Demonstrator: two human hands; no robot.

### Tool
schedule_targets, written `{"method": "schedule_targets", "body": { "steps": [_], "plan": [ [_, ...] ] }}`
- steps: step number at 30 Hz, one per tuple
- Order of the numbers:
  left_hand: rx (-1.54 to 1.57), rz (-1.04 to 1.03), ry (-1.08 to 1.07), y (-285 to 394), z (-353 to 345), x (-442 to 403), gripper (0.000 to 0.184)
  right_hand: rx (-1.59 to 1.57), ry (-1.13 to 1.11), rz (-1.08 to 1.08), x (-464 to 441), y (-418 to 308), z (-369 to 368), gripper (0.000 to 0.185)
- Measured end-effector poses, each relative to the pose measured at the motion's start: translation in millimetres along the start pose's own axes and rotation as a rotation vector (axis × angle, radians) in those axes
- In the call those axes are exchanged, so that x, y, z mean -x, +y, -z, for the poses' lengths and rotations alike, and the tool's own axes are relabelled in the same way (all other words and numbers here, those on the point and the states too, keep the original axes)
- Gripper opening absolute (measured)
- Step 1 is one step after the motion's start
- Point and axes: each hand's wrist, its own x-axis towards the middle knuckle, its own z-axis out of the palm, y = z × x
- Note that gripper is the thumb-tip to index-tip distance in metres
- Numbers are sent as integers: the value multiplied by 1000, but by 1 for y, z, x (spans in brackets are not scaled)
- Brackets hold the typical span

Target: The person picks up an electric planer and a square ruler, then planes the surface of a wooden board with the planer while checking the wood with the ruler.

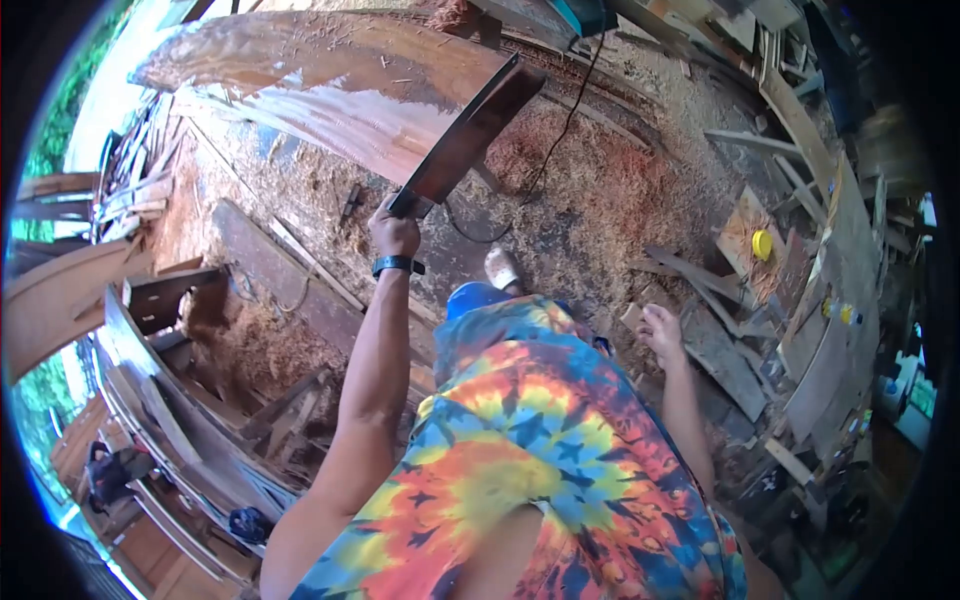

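My left hand [395, 232], with a dark band on its wrist, is closed around the near end of a long, flat brown piece with black edges [470, 140]. I cannot make out its exact kind. It points up and to the right, overlapping in view the end of a large, curved wooden plank [340, 60] with pale patches. On the other side of my body, my right hand [660, 335] hangs low with its fingers curled. A small tan bit [631, 318] shows at its fingertips; whether the hand grips it is unclear.
Wood shavings [590, 190] cover the ground, with a dark cord [570, 125] across them. At the top sits a teal tool [585, 15]. Loose boards [720, 360] lie at right, near a yellow round object [762, 245]. Curved timbers [170, 400] stand at left.
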Motion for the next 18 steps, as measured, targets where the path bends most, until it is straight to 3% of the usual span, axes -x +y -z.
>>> {"method": "schedule_targets", "body": {
  "steps": [3, 4, 6, 8, 9, 15, 18],
  "plan": [
    [35, -48, -40, 4, -1, 6, 17, -81, 91, -75, 32, 58, 22, 28],
    [-20, -191, -27, 2, -2, 8, 18, -96, 106, -110, 44, 82, 30, 25],
    [-34, -52, -56, -2, -2, 5, 17, -206, 153, -195, 73, 142, 43, 19],
    [-58, -82, -34, 0, -3, 7, 15, -215, 228, -288, 56, 289, 83, 39],
    [-132, -121, -22, -3, -2, 7, 16, -218, 249, -327, 72, 322, 83, 39],
    [-154, -42, -47, -16, -6, -6, 33, -317, 249, -368, 135, 361, 45, 37],
    [-249, -60, -34, 14, -4, 6, 19, -336, 223, -310, 138, 358, 37, 37]
  ]
}}
